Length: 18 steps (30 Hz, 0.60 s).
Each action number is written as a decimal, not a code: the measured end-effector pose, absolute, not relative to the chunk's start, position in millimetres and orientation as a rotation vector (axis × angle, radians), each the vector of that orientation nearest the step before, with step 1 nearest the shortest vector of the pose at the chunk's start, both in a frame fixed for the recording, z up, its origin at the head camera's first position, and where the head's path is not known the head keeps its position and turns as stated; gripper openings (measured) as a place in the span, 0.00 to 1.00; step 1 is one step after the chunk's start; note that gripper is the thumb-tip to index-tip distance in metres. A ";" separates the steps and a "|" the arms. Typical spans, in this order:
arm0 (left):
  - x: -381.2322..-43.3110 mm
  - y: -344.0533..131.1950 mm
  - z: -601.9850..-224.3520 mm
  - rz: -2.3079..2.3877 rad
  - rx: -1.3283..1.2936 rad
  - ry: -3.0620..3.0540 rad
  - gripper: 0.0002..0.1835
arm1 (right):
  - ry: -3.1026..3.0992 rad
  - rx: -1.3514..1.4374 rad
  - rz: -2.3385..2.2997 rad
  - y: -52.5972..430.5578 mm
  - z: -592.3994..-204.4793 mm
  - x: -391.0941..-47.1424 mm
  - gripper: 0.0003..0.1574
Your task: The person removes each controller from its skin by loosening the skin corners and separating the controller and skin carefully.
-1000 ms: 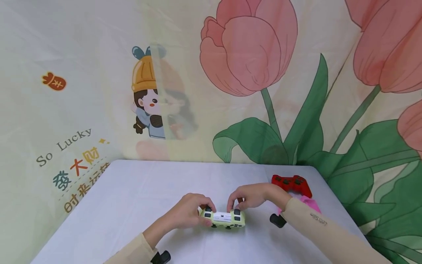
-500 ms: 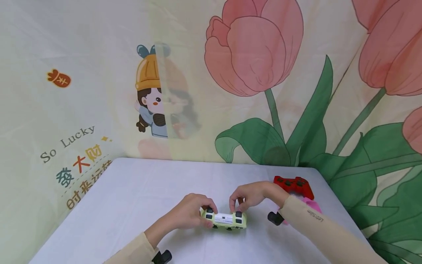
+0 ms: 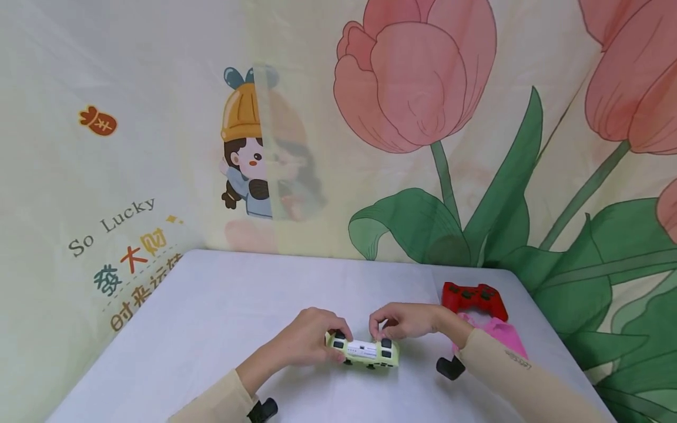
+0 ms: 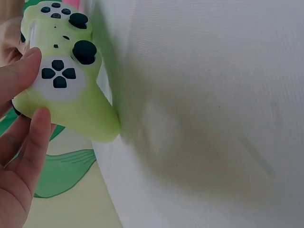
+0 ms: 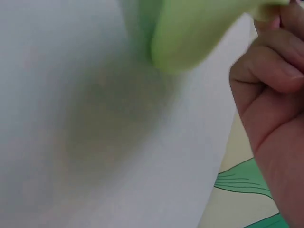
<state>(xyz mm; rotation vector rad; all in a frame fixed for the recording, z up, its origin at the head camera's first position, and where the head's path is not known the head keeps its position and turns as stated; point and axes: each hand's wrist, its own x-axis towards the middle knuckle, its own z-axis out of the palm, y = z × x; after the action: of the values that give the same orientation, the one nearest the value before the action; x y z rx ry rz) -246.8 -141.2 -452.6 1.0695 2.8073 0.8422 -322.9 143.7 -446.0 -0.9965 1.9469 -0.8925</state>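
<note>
A white game controller (image 3: 362,349) in a pale green silicone cover (image 4: 71,118) stands on edge over the white table, its trigger side up. My left hand (image 3: 312,336) grips its left end, thumb on the front near the direction buttons and fingers behind, as the left wrist view shows. At the far right end, my right hand (image 3: 407,321) has its fingers curled and pinches the green cover along the back edge near the triggers. In the right wrist view, the right hand (image 5: 280,76) is beside the cover's green grip end (image 5: 185,42); the fingertips are partly cut off.
A red game controller (image 3: 476,298) lies at the table's back right. Beside it is a soft pink piece (image 3: 505,336), partly behind the right sleeve. A wall cloth with printed tulips (image 3: 418,82) hangs behind the white table (image 3: 254,282).
The right hand has shifted slightly and its wrist sits lower, fingers still at the controller's back edge. The left hand keeps its grip. The head view has drifted a little.
</note>
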 end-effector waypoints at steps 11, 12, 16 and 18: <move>-253.8 -140.8 -451.2 0.813 1.176 2.829 0.16 | 2.087 -0.901 -1.388 158.3 -472.3 -287.4 0.07; -254.4 -141.0 -451.2 0.811 1.185 2.828 0.16 | 2.085 -0.897 -1.418 160.0 -474.9 -286.1 0.07; -254.0 -142.5 -450.8 0.836 1.155 2.822 0.16 | 2.055 -0.903 -1.525 165.2 -483.0 -283.1 0.08; -253.4 -143.7 -450.1 0.843 1.144 2.828 0.15 | 2.047 -0.904 -1.561 166.5 -484.4 -282.2 0.07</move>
<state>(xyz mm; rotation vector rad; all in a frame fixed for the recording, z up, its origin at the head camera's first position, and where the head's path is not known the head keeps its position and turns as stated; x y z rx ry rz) -253.4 -143.7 -450.1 1.1437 2.8277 0.8431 -282.2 166.5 -484.4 -0.9041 2.0474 -1.5615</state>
